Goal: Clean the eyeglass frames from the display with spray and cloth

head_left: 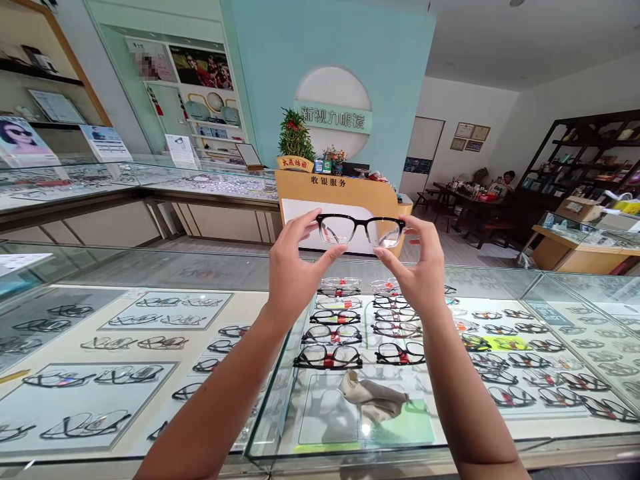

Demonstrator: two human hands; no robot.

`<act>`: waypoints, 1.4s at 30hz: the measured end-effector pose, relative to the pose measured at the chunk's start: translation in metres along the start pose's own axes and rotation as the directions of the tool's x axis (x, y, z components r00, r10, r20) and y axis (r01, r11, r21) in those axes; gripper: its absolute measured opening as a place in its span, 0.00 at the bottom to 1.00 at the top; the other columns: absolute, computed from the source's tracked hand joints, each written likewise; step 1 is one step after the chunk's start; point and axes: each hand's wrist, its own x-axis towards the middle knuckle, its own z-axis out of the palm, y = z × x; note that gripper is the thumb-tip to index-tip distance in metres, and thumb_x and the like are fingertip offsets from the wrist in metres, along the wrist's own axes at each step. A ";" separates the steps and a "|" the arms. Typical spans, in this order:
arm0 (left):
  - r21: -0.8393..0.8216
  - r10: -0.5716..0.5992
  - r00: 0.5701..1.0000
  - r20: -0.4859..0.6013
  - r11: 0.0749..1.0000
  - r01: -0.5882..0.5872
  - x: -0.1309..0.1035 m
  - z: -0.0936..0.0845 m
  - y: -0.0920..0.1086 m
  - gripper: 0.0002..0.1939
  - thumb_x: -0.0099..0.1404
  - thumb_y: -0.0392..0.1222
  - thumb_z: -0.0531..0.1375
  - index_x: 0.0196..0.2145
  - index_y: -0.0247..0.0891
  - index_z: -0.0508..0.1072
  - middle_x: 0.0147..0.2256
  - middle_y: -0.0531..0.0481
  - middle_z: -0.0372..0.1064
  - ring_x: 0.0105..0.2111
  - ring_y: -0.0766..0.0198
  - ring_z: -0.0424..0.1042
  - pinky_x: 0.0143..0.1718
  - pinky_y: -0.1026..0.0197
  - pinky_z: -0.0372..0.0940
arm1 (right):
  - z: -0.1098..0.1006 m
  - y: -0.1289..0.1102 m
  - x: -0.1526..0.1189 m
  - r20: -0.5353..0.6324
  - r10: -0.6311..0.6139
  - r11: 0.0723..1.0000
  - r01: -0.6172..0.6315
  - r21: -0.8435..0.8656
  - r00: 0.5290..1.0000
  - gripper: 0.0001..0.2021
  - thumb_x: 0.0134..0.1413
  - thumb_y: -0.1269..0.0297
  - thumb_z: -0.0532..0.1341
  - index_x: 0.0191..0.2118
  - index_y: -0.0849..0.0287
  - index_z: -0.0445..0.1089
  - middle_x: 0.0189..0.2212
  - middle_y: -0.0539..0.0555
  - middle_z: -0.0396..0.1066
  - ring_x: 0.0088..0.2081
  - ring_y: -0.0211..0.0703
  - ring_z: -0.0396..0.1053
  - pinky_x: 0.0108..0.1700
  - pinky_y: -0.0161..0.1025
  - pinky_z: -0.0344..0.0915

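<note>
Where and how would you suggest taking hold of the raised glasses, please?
I'd pinch the outer top corners of the glasses, left hand and right hand coming in from either side: the dark rim looks sturdiest there, and the wide, level front should keep fingertips off the clear lenses.

An eyewear shop. Rows of glasses fill the glass display case (520, 427), and a cashier counter (337, 193) stands beyond.

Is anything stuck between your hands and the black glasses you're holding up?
No, nothing that I can see. The left hand and right hand pinch the glasses directly, one at each side. The cloth lies lower down, out of the way.
</note>
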 end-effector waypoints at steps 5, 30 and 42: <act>0.005 -0.010 1.000 0.003 1.000 0.010 -0.001 0.000 0.002 0.33 0.64 0.54 0.73 0.63 0.48 0.72 0.59 0.41 0.75 0.57 0.47 0.77 0.59 0.41 0.72 | 0.001 0.000 0.000 -0.002 -0.002 1.000 0.001 -0.024 1.000 0.28 0.62 0.48 0.70 0.64 0.46 0.67 0.57 0.60 0.73 0.57 0.59 0.72 0.56 0.60 0.72; 0.100 0.122 0.986 -0.110 0.989 -0.111 -0.009 0.010 0.008 0.34 0.62 0.48 0.75 0.62 0.45 0.70 0.57 0.43 0.72 0.57 0.50 0.73 0.53 0.49 0.72 | -0.001 0.000 -0.004 0.118 0.150 0.989 -0.150 -0.003 0.982 0.30 0.63 0.51 0.70 0.67 0.48 0.65 0.62 0.61 0.73 0.59 0.59 0.72 0.58 0.60 0.71; 0.051 0.028 0.995 -0.095 0.998 -0.023 -0.009 0.013 0.003 0.34 0.62 0.50 0.75 0.62 0.46 0.69 0.58 0.43 0.73 0.55 0.50 0.75 0.53 0.48 0.71 | 0.000 -0.004 -0.005 0.065 0.083 0.996 -0.084 0.024 0.994 0.30 0.63 0.51 0.70 0.66 0.48 0.64 0.59 0.61 0.72 0.56 0.57 0.73 0.56 0.58 0.71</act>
